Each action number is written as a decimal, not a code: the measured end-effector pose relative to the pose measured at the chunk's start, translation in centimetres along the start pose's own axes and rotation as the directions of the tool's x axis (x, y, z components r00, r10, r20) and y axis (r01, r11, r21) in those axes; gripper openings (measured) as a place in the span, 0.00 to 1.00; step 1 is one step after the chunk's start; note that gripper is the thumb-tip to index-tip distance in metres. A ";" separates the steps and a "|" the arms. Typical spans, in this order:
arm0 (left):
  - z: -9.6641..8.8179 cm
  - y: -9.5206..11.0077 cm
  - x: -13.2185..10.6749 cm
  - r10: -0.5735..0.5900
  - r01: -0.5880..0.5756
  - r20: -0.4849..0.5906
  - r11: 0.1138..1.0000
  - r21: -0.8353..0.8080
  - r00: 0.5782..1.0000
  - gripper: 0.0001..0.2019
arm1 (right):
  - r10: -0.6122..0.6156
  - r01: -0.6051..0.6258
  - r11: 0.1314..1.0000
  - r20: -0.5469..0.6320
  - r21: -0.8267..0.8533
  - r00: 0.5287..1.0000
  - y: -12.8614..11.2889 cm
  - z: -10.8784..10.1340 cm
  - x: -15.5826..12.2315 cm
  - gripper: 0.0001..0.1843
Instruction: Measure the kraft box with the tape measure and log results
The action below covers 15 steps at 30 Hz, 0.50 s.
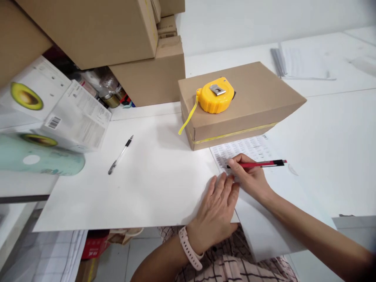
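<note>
My right hand point(249, 178) grips a red pen point(258, 164), its tip resting on a printed sheet point(246, 150) that pokes out from under a cardboard box point(252, 102). My left hand point(216, 213) lies flat, fingers together and stretched, on the near right corner of a large white sheet point(141, 176), just beside the right hand. A pale watch strap is on the left wrist. A yellow tape measure point(214, 100) sits on top of the box, its yellow strap hanging over the front edge.
A black pen point(120, 154) lies on the white sheet to the left. White avocado-printed boxes point(49, 109) and a mint cylinder point(38, 158) stand at the left. Stacked cardboard boxes point(117, 39) fill the back left. Papers point(305, 62) lie on the white table at far right.
</note>
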<state>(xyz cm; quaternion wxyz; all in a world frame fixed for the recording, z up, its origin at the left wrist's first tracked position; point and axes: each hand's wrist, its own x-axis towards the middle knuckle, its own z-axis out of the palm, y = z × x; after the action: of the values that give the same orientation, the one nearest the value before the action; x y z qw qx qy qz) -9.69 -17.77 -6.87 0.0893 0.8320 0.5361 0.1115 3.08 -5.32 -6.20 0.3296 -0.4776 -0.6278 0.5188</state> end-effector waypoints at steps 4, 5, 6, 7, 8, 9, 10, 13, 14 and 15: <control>0.1 -0.1 -0.1 0.000 0.000 -0.037 1.000 0.006 0.999 0.46 | -0.051 0.051 0.997 0.007 -0.052 0.999 0.7 0.0 -0.5 0.15; 0.0 -0.1 -0.1 0.008 -0.007 -0.037 1.000 0.021 0.999 0.46 | -0.042 0.043 0.997 0.008 -0.070 0.999 0.8 0.0 -0.5 0.15; -0.1 -0.1 -0.1 0.015 -0.014 -0.034 0.999 0.037 0.999 0.46 | -0.034 0.034 0.995 0.004 -0.092 0.999 0.9 0.0 -0.5 0.15; -0.2 -0.1 -0.1 0.021 -0.019 -0.032 0.998 0.052 0.999 0.46 | -0.035 0.034 0.993 -0.006 -0.114 0.999 0.9 0.0 -0.6 0.14; -0.4 0.0 -0.1 0.023 -0.021 -0.030 0.998 0.065 0.999 0.46 | -0.052 0.049 0.990 -0.022 -0.134 0.998 0.9 0.0 -0.6 0.13; -0.5 0.0 -0.1 0.024 -0.021 -0.028 0.997 0.074 0.999 0.46 | -0.083 0.077 0.986 -0.038 -0.151 0.996 0.9 0.1 -0.6 0.13; -0.7 0.0 0.0 0.024 -0.022 -0.026 0.996 0.081 0.999 0.45 | -0.117 0.108 0.980 -0.046 -0.167 0.992 0.9 0.1 -0.7 0.14; -0.8 -0.1 0.0 0.023 -0.021 -0.025 0.996 0.086 0.999 0.45 | -0.186 0.177 0.964 -0.024 -0.200 0.982 0.9 0.1 -1.0 0.14; -0.8 -0.1 0.1 0.023 -0.021 -0.026 0.996 0.085 0.999 0.45 | -0.193 0.186 0.960 -0.014 -0.207 0.981 1.0 0.1 -1.0 0.14; -0.8 -0.2 0.1 0.024 -0.021 -0.028 0.996 0.084 0.999 0.45 | -0.197 0.191 0.958 -0.009 -0.213 0.980 1.0 0.1 -1.1 0.14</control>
<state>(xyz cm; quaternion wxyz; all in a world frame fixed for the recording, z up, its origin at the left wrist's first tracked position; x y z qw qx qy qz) -10.01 -17.60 -6.17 0.0454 0.8392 0.5321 0.1023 3.63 -6.35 -7.09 0.3357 -0.4537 -0.7182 0.4070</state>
